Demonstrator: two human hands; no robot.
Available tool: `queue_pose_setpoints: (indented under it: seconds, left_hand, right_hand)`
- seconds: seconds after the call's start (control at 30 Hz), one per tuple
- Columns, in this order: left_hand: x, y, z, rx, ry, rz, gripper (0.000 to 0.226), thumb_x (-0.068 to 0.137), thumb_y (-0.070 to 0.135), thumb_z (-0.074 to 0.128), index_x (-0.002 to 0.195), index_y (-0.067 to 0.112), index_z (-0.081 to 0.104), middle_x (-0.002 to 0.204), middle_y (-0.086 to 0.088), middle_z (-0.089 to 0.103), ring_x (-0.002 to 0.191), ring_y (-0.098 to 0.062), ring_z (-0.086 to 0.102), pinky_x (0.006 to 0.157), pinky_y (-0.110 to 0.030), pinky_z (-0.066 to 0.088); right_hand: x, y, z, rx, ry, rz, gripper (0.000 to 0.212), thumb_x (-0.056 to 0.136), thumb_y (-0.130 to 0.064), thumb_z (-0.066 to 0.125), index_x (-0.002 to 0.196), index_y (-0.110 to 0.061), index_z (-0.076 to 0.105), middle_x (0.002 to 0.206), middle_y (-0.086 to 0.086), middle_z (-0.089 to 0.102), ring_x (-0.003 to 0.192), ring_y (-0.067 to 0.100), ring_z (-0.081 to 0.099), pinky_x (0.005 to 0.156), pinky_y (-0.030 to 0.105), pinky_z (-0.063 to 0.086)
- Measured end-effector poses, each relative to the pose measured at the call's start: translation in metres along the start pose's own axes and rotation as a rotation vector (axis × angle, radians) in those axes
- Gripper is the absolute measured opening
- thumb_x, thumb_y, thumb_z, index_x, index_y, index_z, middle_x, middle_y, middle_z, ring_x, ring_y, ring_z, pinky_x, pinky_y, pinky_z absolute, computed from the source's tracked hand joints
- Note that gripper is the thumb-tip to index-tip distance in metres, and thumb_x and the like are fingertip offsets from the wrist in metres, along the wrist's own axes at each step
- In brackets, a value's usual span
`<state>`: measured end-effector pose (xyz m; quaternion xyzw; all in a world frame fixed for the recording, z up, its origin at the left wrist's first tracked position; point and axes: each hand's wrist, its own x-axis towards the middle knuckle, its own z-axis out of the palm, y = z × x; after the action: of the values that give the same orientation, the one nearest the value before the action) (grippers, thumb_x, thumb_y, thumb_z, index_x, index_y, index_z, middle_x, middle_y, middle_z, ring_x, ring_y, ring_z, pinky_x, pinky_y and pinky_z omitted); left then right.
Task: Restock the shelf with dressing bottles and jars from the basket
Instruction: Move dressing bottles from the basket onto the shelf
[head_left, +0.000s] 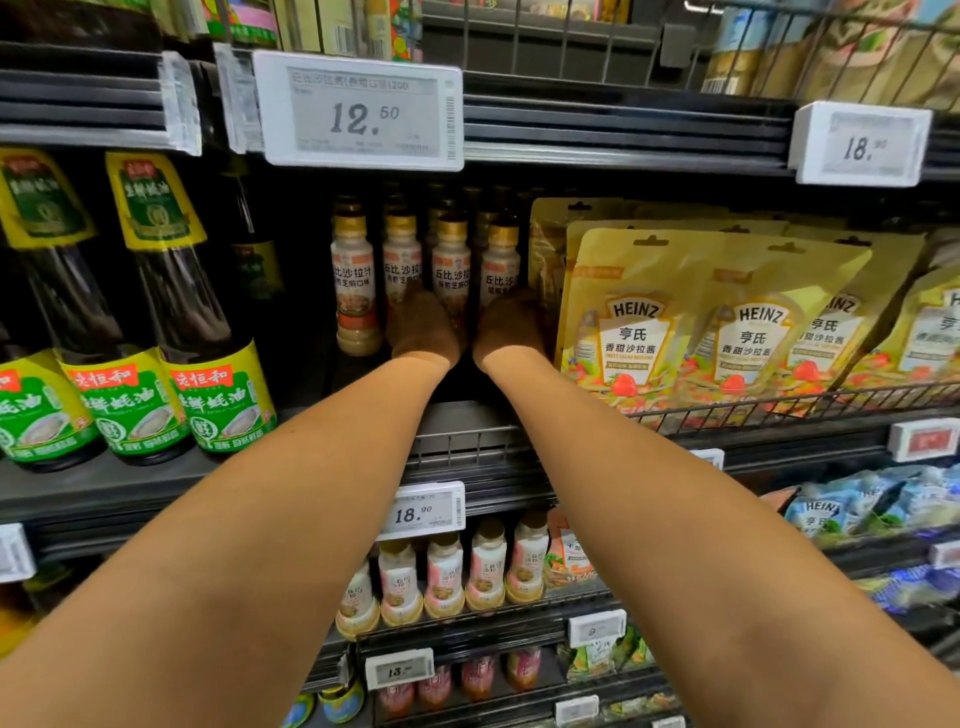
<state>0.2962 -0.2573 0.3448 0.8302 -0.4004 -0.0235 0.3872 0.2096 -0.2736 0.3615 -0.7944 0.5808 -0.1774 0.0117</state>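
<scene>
Dressing bottles (353, 280) with gold caps and pale labels stand in rows on the dark shelf (460, 413), and both my hands are reached in among the front row. My left hand (426, 325) covers the lower part of the second bottle from the left, and my right hand (509, 327) covers the lower part of the fourth one. I see only the backs of my hands, a little blurred. The fingers are hidden behind them, so I cannot tell if they are closed round a bottle or only laid against it. One bottle stands free just to the left of my left hand, and more rows stand behind my fingers, deep in the shadow.

Far to the left of my left hand stand tall dark sauce bottles (182, 322) with green and yellow labels. Just to the right of my right hand, yellow Heinz pouches (639, 322) lean behind a low wire rail (779, 410). Above my hands, a white price tag (358, 111) on the upper shelf edge shows 12.50. Below my wrists, another tag (423, 512) shows 18.90, and under it stands a row of smaller pale bottles (444, 577). Below my right arm lie blue pouches (857, 509).
</scene>
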Motion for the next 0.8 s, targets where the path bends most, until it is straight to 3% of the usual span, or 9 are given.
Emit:
queue_pose_setpoints:
  seconds: [0.3,0.57,0.8]
  left_hand:
    - [0.0012,-0.0006,-0.0028,-0.039,0.008,0.093,0.066,0.09,0.035,0.07,0.142,0.006,0.042,0.144,-0.017,0.049,0.134,-0.034,0.046,0.108,-0.041,0.04]
    - [-0.0039,0.0036,-0.0021,0.047,0.03,0.069,0.033,0.096,0.023,0.063,0.122,0.004,0.06,0.128,-0.019,0.06,0.119,-0.034,0.058,0.094,-0.04,0.048]
    - [-0.0043,0.0014,-0.005,0.043,0.008,0.07,0.034,0.094,0.024,0.065,0.119,0.001,0.063,0.127,-0.021,0.061,0.118,-0.035,0.058,0.094,-0.04,0.048]
  right_hand:
    - [0.0047,-0.0003,-0.0026,0.1,0.004,-0.005,0.047,0.098,-0.016,0.056,0.139,0.002,0.042,0.141,0.021,0.05,0.13,0.035,0.052,0.102,0.039,0.045]
    - [0.0022,-0.0025,0.0003,-0.006,-0.042,-0.022,0.044,0.103,-0.021,0.046,0.142,-0.001,0.042,0.143,0.021,0.047,0.131,0.035,0.049,0.105,0.04,0.042]
    - [0.0001,-0.0002,-0.0016,0.02,-0.066,-0.027,0.048,0.104,-0.025,0.045,0.145,-0.002,0.039,0.146,0.02,0.045,0.135,0.033,0.046,0.108,0.038,0.039]
